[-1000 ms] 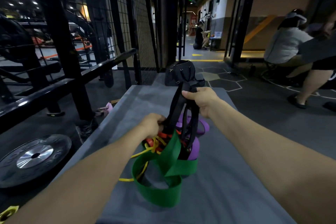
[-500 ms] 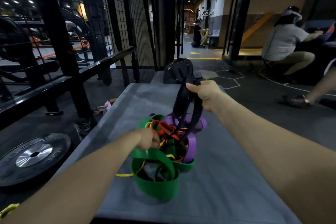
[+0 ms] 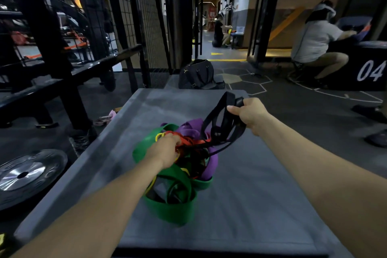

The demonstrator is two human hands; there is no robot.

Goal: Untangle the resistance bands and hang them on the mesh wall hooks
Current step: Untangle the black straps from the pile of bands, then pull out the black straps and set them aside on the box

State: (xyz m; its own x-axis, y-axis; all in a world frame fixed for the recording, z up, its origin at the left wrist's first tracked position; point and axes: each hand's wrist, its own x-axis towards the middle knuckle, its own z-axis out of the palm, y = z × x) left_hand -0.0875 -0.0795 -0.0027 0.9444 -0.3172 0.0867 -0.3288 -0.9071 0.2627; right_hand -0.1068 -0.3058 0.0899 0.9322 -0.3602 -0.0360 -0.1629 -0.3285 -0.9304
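i see tangled heap of green, purple, orange, yellow and black rubber resistance bands [image 3: 178, 169] at centre of grey padded desk [image 3: 251, 205]. my left hand [image 3: 165, 151] sits on heap, fingers curled into orange and yellow strands. my right hand [image 3: 249, 112] at 2 o'clock from heap, fingers closed round black flat rubber band [image 3: 219, 123], lifted and stretched off pile. black wire mesh wall [image 3: 144, 16] at 11 o'clock. black duffel bag [image 3: 198, 74] at 12 o'clock past desk. steel-hubbed black weight plate [image 3: 25, 176] on floor at 9 o'clock.

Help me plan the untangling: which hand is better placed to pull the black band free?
Right, probably. The right hand already grips the black band lifted off the pile, while the left hand holds the pile down.
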